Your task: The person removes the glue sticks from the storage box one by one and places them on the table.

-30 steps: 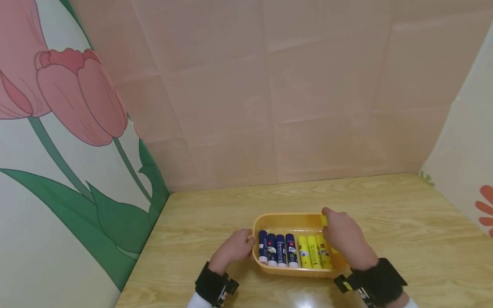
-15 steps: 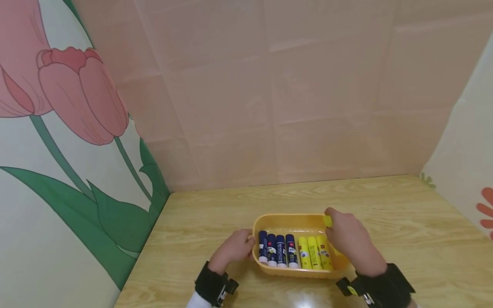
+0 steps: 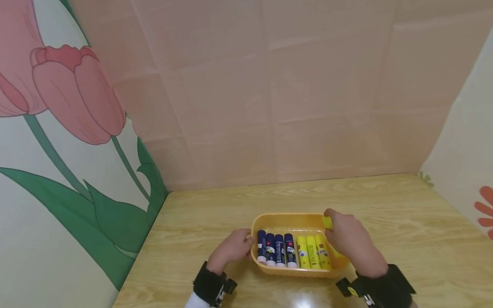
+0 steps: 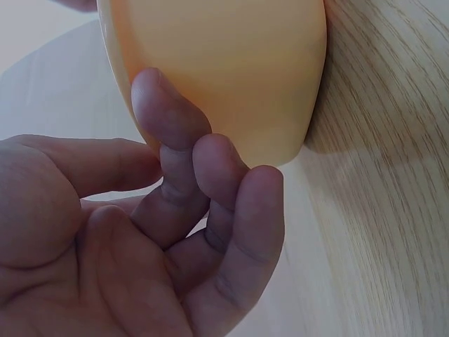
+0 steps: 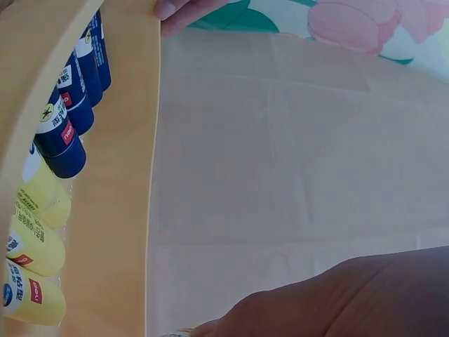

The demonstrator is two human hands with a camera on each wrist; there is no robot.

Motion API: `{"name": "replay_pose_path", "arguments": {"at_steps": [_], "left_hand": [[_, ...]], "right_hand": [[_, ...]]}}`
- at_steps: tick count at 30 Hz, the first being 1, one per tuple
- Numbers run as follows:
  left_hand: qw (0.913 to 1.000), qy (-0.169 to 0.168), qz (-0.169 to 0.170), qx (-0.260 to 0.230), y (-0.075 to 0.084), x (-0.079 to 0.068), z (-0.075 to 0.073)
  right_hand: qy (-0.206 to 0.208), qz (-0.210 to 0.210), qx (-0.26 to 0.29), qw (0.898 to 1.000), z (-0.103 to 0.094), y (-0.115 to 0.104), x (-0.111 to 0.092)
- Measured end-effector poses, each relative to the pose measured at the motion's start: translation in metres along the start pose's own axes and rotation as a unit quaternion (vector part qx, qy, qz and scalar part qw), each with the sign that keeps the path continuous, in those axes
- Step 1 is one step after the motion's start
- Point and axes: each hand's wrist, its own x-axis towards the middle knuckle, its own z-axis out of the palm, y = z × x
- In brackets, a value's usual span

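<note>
A yellow plastic basket (image 3: 292,272) stands on the wooden table. Several dark-blue glue sticks (image 3: 280,250) lie side by side in its left part, with several yellow glue sticks (image 3: 313,252) to their right. At the left end, my left hand (image 3: 235,246) pinches the basket's rim; in the left wrist view its curled fingers (image 4: 168,109) lie against the outer wall. My right hand (image 3: 352,239) is over the basket's right end, gripping a yellow glue stick (image 3: 327,222), mostly hidden by the hand. In the right wrist view only part of that hand (image 5: 337,295) shows.
The wooden table (image 3: 208,214) extends around the basket. A pinkish sheet (image 3: 269,107) covers the back, a tulip-printed panel (image 3: 77,98) stands at the left, and a pale panel (image 3: 462,149) at the right. Each wrist wears a black strap (image 3: 209,282) with a camera.
My right hand has shifted very slightly right with the yellow glue stick in it. The left hand stays on the basket's rim, and the glue sticks in the basket lie as before.
</note>
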Motion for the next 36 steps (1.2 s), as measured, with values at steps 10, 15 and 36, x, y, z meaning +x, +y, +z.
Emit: {"name": "replay_pose_path", "arguments": {"at_steps": [10,15,36], "left_hand": [[1.0000,0.000,-0.009,0.005,0.003,-0.001,0.000],[0.9999,0.001,-0.002,0.013,0.004,-0.001,0.000],[0.9993,0.007,-0.003,0.035,0.002,-0.003,-0.002]], "right_hand": [[-0.015,0.010,0.002,1.000,-0.005,0.006,0.002],[-0.023,0.022,0.004,0.999,-0.010,0.010,0.003],[-0.054,0.049,0.012,0.997,-0.015,0.038,0.016]]}}
